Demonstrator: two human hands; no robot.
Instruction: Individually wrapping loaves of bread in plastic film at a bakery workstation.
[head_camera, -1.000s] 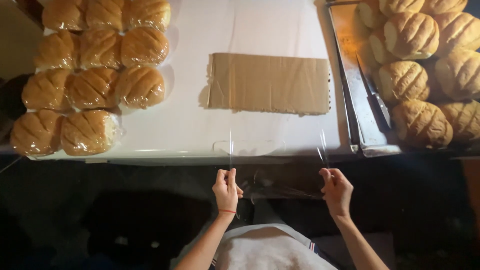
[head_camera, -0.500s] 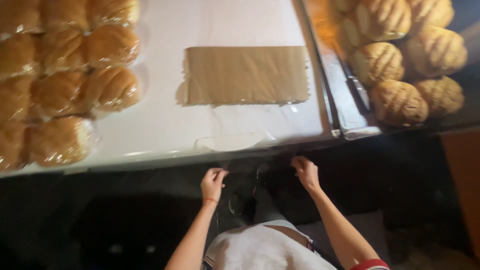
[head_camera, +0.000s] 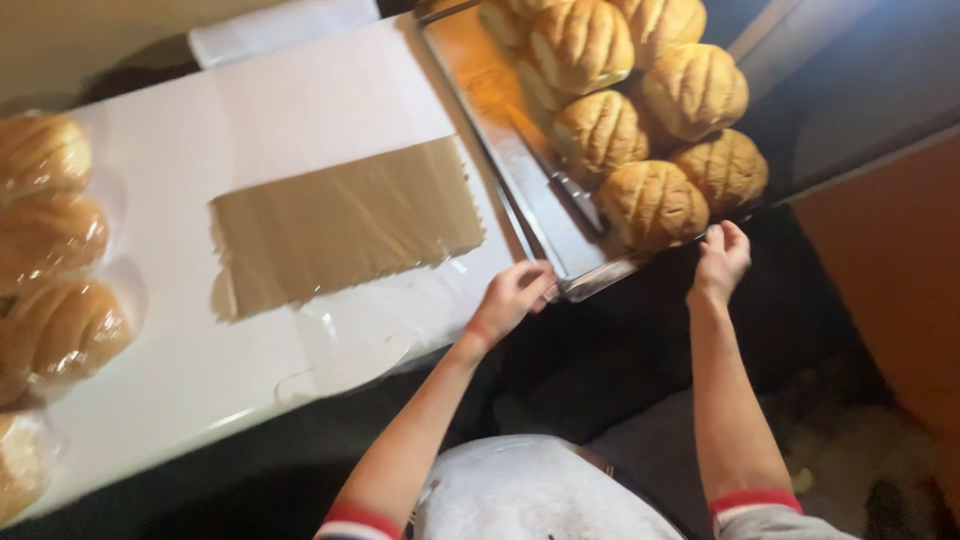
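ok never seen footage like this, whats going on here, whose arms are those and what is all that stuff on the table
The camera sits on a person's head and looks down, so the two bare arms coming up from the bottom are that person's own. No machine is involved. The left hand grips the near corner of a metal tray, and the right hand touches the tray's near edge further along. The tray carries round scored bread buns, piled close together. To the left stands a white table. On it lie a brown cardboard sheet, a clear plastic bag near the front edge, and a row of wrapped buns in clear plastic at the far left.
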